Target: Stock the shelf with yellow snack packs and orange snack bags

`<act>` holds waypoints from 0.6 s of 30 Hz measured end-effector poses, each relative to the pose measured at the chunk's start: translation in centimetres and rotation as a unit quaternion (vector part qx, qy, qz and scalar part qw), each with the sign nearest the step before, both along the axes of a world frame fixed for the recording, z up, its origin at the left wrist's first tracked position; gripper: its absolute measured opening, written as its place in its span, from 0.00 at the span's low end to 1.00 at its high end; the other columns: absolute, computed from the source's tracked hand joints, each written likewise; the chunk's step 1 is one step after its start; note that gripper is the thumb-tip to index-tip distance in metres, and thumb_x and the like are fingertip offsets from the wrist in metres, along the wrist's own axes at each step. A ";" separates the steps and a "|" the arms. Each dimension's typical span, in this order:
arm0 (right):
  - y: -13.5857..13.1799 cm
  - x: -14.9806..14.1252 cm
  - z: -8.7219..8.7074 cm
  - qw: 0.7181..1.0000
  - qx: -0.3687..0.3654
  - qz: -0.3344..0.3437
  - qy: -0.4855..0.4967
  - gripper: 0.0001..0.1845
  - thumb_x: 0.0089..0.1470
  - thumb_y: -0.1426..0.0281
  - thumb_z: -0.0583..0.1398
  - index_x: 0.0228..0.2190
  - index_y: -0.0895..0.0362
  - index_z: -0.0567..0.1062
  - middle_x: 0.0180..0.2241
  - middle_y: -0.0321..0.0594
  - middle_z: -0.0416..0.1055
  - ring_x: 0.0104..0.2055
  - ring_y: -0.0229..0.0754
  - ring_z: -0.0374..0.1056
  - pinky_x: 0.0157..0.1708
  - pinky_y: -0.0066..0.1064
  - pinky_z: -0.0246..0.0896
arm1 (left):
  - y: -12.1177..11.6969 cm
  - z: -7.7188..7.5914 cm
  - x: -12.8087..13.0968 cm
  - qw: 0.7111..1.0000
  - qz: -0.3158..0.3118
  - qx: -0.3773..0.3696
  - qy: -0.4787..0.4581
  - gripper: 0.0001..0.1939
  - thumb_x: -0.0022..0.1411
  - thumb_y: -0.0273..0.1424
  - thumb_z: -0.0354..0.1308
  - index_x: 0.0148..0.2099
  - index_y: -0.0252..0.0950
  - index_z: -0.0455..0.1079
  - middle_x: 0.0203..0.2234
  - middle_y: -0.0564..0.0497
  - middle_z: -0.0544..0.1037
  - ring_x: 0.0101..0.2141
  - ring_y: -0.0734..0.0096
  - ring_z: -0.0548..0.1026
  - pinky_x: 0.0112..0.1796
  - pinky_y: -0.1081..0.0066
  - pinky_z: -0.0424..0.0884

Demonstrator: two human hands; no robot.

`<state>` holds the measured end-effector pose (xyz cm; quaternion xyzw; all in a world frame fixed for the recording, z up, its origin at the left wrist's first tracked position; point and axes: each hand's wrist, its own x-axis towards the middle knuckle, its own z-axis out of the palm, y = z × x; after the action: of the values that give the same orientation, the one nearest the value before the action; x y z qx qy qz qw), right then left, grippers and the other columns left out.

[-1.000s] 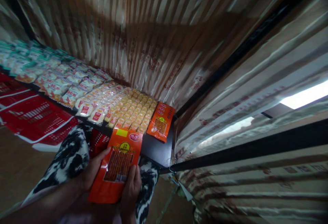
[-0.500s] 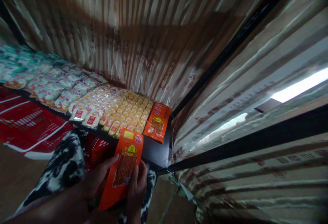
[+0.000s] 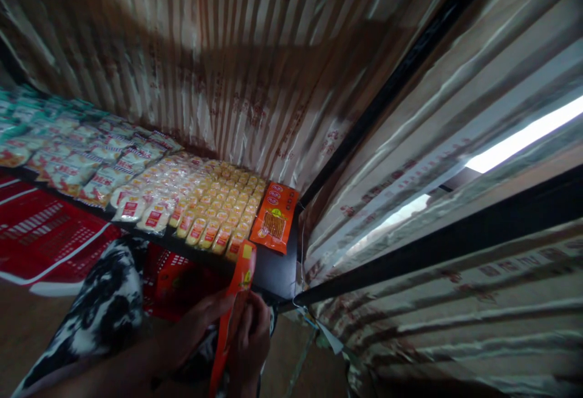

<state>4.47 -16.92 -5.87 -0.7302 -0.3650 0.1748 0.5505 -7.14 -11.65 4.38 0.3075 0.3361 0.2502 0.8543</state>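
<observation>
An orange snack packet, turned nearly edge-on, is held between my two hands below the shelf edge. My left hand grips its left side, thumb toward the top. On its right side my right hand is closed with bent fingers against it. A matching orange packet lies flat at the right end of the black shelf. Beside that one, rows of small yellow-wrapped snacks and whitish-wrapped snacks cover the shelf.
Further left along the shelf lie larger pale snack bags and green bags. Red baskets stand below the shelf at left. A dark upright post rises at the shelf's right corner, with a thin wire hanging near it. Striped plastic-covered panels stand behind.
The packet in my hands has turned from face-on to nearly edge-on. My right hand has shifted slightly right. The view has moved a little, so the shelf appears further left.
</observation>
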 end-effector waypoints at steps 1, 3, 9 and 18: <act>-0.1 0.0 0.0 1.000 -0.009 -0.011 0.017 0.18 0.58 0.58 0.51 0.39 0.56 0.74 0.39 0.44 0.76 0.42 0.45 0.72 0.40 0.33 0.65 | 0.0 0.1 0.2 1.000 -0.003 0.024 0.004 0.33 0.46 0.50 0.66 0.49 0.35 0.73 0.49 0.45 0.76 0.53 0.52 0.69 0.58 0.58 0.57; -0.3 0.0 0.3 0.998 -0.019 -0.025 0.058 0.19 0.58 0.56 0.51 0.40 0.55 0.74 0.39 0.44 0.76 0.41 0.45 0.73 0.39 0.33 0.65 | 0.1 0.3 0.5 0.997 -0.011 0.072 0.012 0.33 0.47 0.52 0.64 0.51 0.36 0.72 0.51 0.45 0.74 0.55 0.52 0.67 0.59 0.59 0.54; -1.1 0.4 1.5 0.993 0.022 -0.011 0.118 0.22 0.58 0.54 0.51 0.43 0.55 0.74 0.42 0.44 0.77 0.44 0.45 0.72 0.43 0.33 0.67 | -0.1 -1.2 1.6 0.983 -0.061 0.167 0.049 0.32 0.55 0.52 0.58 0.56 0.38 0.68 0.52 0.47 0.73 0.55 0.53 0.67 0.58 0.60 0.57; -2.2 1.0 0.6 0.995 0.022 0.060 0.072 0.31 0.56 0.51 0.52 0.54 0.57 0.68 0.54 0.47 0.69 0.55 0.48 0.65 0.52 0.38 0.63 | -0.1 -4.5 3.5 0.966 -0.057 0.242 0.067 0.33 0.59 0.50 0.55 0.62 0.39 0.61 0.58 0.47 0.67 0.60 0.56 0.60 0.60 0.62 0.52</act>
<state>5.49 -19.16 -5.22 -0.6807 -0.3712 0.2511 0.5795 -3.62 -11.71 -0.09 0.5402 0.3039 0.2536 0.7426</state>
